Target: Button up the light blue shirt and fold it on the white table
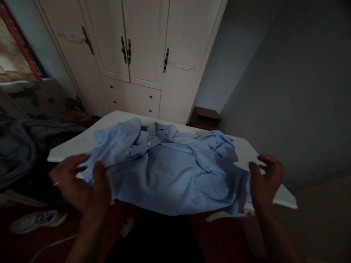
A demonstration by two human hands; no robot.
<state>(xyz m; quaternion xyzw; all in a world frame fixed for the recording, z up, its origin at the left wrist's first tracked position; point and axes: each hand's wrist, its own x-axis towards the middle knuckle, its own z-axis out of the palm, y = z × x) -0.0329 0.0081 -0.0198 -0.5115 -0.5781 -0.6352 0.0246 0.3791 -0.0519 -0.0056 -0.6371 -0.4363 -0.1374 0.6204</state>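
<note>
Blue shirt [170, 175] spread across white counter [70, 146], collar [171, 130] farthest, presumably so both sides are reachable; left hand [82, 182] and right hand [265, 177] flank it, loosely spread, apparently gripping nothing.

A home, most likely a bedroom: a tall cream wardrobe [145, 44] with ornate dark handles [166, 60] and knobbed drawers [131, 94] stands behind, a brown cabinet [206, 113] near it; a sneaker [38, 221] lies on the reddish floor [219, 233], a blue button-up shirt [170, 175] on the worktop [78, 143].
</note>
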